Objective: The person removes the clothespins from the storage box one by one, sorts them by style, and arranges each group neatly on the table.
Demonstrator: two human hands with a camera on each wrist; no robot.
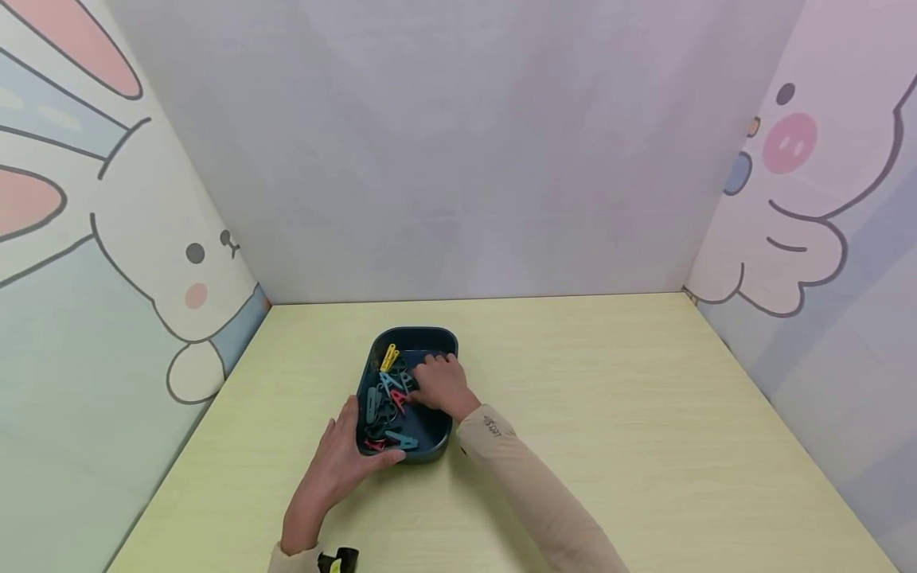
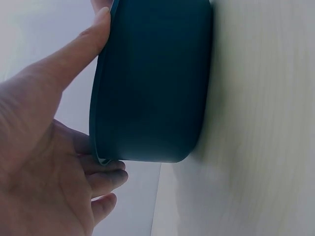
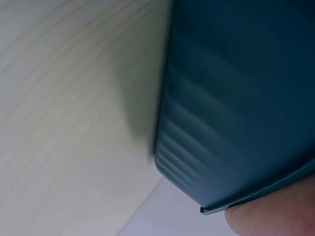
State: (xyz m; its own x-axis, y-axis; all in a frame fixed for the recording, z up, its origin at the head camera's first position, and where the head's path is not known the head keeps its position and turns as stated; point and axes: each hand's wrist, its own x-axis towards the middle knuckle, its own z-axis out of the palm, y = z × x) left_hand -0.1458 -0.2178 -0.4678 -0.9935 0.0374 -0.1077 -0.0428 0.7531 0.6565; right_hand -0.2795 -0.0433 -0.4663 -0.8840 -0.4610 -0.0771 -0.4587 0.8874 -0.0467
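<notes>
A dark blue rectangular tub (image 1: 435,434) with rounded corners stands on the table in the head view. Inside lies a pile of clothespins, among them a yellow one (image 1: 390,357), a pink-red one (image 1: 398,399) and a teal one (image 1: 403,440). My left hand (image 1: 340,458) holds the tub's near left corner, thumb along the front rim and fingers along the left side. My right hand (image 1: 442,384) reaches over the right rim, fingers bent down among the clothespins, thumb beside the pink-red one. Its fingertips are partly hidden; any pinch cannot be made out.
The pale wooden table (image 1: 609,414) extends around the tub. A grey wall (image 1: 458,159) rises at the back, and side panels with cartoon animals flank the table. A black and yellow band (image 1: 339,560) sits at my left wrist.
</notes>
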